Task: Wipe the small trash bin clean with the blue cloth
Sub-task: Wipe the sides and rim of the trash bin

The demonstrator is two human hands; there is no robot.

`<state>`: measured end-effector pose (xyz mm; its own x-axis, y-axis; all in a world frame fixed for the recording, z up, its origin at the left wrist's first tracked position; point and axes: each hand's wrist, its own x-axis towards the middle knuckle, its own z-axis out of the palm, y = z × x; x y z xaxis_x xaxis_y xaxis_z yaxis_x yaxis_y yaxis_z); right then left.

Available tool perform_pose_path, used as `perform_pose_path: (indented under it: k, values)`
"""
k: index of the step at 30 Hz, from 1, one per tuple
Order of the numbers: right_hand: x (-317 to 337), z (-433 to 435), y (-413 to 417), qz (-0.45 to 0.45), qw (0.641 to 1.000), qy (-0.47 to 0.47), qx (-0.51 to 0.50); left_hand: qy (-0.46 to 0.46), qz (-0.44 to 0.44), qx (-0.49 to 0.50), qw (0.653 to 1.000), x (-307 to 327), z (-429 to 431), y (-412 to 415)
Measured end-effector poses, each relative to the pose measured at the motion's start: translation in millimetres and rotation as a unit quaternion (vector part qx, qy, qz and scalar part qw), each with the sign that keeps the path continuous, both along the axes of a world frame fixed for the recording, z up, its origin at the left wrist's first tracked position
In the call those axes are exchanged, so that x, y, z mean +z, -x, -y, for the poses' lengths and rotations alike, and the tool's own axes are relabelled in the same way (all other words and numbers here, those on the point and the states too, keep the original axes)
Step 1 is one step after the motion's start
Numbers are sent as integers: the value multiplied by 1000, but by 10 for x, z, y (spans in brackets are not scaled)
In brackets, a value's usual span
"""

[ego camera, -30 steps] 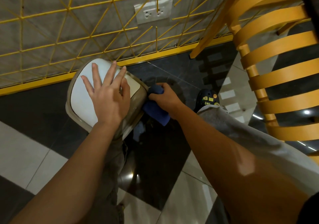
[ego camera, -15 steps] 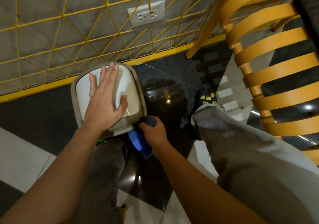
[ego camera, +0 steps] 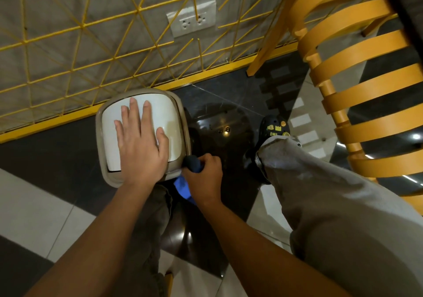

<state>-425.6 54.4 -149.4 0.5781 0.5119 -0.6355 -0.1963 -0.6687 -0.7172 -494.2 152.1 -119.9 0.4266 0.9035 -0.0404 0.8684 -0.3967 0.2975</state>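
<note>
Left hand [ego camera: 139, 145] flat, fingers spread; right hand [ego camera: 204, 177] fisted.

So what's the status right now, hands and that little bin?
Left hand flat on the trash bin lid, open. Right hand gripping the blue cloth at the bin's near corner. Nothing blocking.

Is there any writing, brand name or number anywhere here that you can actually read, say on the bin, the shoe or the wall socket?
None can be read.
Shoe: yellow and orange charms on the dark upper, too small and blurred to read.
Wall socket: plain grey plate, no visible text.
Trash bin: white lid and beige rim, no label in view.
Blue cloth: no tag visible.
</note>
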Motion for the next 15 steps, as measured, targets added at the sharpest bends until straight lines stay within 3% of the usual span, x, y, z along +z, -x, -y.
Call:
perform_pose_path:
  k: [7, 15]
  values:
    - [106, -262, -440, 52, 987, -5, 149, -5, -1, -3, 1000, -37, -13, 19]
    - [76, 73, -150, 39, 988, -7, 149, -10, -1, 6, 1000, -25, -9, 6]
